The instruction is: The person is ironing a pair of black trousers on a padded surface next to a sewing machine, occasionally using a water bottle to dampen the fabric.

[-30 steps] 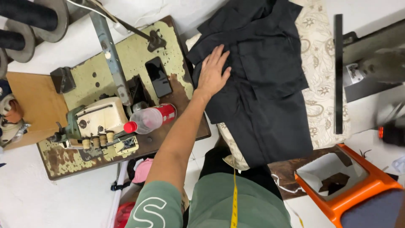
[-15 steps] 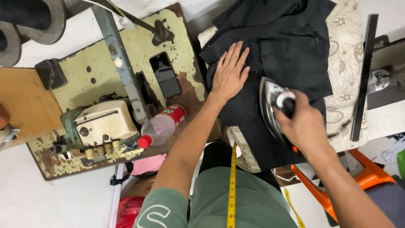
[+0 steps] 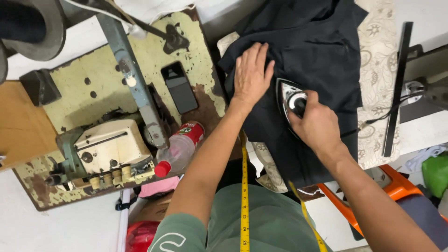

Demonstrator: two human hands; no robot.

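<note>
— Where's the iron?
— My right hand (image 3: 316, 125) grips the iron (image 3: 290, 101) on the black cloth (image 3: 322, 56).
— And your left?
— My left hand (image 3: 251, 74) lies open, flat on the cloth beside it.

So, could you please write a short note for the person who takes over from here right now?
Left hand: flat, palm down on the black garment, holding it smooth.
Right hand: closed on the handle of the iron, whose soleplate rests on the garment beside the left hand.
The garment lies spread on the patterned pad.
Done: cloth laid out, iron set down on it.
Left: how much is pressed cannot be told; keep fingers away from the iron.
</note>
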